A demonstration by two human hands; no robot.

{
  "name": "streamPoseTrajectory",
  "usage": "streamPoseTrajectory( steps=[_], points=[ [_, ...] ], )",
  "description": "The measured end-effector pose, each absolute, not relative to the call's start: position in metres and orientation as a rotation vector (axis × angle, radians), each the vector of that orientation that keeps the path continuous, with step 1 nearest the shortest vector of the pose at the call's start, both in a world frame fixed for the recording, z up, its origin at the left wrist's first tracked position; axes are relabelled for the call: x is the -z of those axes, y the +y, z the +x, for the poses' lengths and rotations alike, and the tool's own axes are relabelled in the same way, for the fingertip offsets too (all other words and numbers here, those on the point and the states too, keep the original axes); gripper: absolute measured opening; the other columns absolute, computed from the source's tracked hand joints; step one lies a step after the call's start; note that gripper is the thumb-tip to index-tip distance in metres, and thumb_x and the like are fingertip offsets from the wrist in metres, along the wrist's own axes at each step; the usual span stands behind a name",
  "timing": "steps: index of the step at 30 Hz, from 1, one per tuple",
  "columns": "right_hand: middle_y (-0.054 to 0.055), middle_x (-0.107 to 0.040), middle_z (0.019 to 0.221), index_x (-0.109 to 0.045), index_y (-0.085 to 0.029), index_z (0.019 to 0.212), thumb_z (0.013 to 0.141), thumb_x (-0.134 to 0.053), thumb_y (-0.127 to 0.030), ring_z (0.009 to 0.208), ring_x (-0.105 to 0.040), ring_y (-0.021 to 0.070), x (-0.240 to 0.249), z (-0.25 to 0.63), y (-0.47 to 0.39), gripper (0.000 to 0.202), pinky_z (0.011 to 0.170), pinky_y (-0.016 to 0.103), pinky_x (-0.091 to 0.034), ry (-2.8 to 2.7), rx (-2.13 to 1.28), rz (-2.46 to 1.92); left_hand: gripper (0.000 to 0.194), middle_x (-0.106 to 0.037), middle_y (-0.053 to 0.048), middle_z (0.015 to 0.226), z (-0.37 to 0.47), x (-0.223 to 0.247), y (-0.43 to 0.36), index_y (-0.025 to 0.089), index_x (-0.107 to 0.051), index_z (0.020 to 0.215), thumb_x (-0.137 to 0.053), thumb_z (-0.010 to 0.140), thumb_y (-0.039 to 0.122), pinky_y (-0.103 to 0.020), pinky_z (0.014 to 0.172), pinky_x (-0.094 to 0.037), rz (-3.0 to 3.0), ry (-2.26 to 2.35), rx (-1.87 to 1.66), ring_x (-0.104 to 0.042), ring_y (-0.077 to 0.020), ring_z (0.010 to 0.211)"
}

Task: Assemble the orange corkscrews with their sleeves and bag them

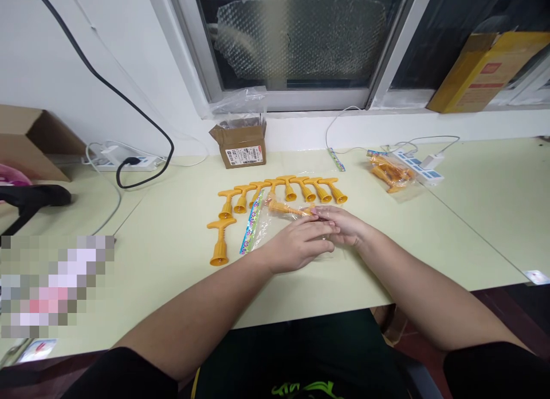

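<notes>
A clear plastic bag [268, 224] with a colourful header strip lies on the table, a yellow-orange T-handled piece [284, 208] in or under its film. Over the bag's right part rests my left hand [301, 244], fingers pointing right. My right hand [339, 224] meets it from the right, its fingertips at the end of that piece; what it grips is partly hidden. Behind the bag, several similar yellow pieces [290, 188] stand in an arc, cup ends toward me. One more yellow piece [219, 244] lies left of the bag.
A small open cardboard box [244, 145] stands near the window. At the right, a filled bag of orange pieces [391, 172] lies beside a power strip [419, 167]. A black cable [141, 109] hangs at the left, near another power strip [129, 159].
</notes>
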State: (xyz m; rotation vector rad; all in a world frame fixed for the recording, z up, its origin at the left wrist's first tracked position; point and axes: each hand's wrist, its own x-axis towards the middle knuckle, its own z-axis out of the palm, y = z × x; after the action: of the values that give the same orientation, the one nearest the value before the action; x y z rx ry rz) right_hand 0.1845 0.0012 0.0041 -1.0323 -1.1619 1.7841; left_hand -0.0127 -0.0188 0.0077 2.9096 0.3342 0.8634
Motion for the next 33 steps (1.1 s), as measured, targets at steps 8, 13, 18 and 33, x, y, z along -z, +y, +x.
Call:
streamPoseTrajectory(
  steps=[8,13,18,33],
  points=[
    [0.010,-0.073,0.119,-0.064,-0.022,0.122,0.074,-0.086,-0.041,0.114,-0.070,0.0257,0.003,0.185,0.004,0.056,0.109,0.043,-0.052,-1.357,-1.756,-0.989,0.022,-0.066,-0.005,0.138,-0.009,-0.009,-0.028,0.029,-0.074,0.109,-0.053,0.102,0.027,-0.048,0.119,-0.040,2.937,0.317,-0.886,-0.055,-0.0209,0.135],
    [0.005,-0.074,0.107,-0.047,-0.028,0.133,0.081,-0.080,-0.044,0.094,-0.075,0.0236,0.004,0.188,0.006,0.064,0.089,0.045,-0.062,-1.510,-1.656,-1.042,0.022,-0.062,-0.008,0.135,-0.015,-0.013,-0.024,0.029,-0.067,0.115,-0.057,0.096,0.024,-0.055,0.121,-0.034,2.905,0.771,-1.126,-0.052,-0.0259,0.135],
    [-0.005,-0.069,0.072,-0.040,-0.027,0.118,0.087,-0.074,-0.048,0.068,-0.074,0.0187,-0.001,0.185,0.004,0.050,0.070,0.036,-0.064,-1.342,-1.747,-1.170,0.024,-0.062,-0.014,0.119,-0.046,-0.036,-0.009,0.021,-0.061,0.116,-0.054,0.094,0.024,-0.051,0.102,-0.048,2.574,1.554,-0.901,-0.057,-0.0325,0.120],
    [0.004,-0.077,0.087,-0.080,-0.018,0.098,0.079,-0.080,-0.048,0.072,-0.065,0.0152,-0.015,0.207,0.000,0.036,0.064,0.026,-0.048,-2.125,-1.604,-0.976,0.047,-0.071,-0.003,0.110,-0.076,-0.043,-0.028,0.029,-0.067,0.120,-0.078,0.076,0.040,-0.033,0.076,-0.050,2.333,1.118,0.014,-0.067,-0.0261,0.099]
  ],
)
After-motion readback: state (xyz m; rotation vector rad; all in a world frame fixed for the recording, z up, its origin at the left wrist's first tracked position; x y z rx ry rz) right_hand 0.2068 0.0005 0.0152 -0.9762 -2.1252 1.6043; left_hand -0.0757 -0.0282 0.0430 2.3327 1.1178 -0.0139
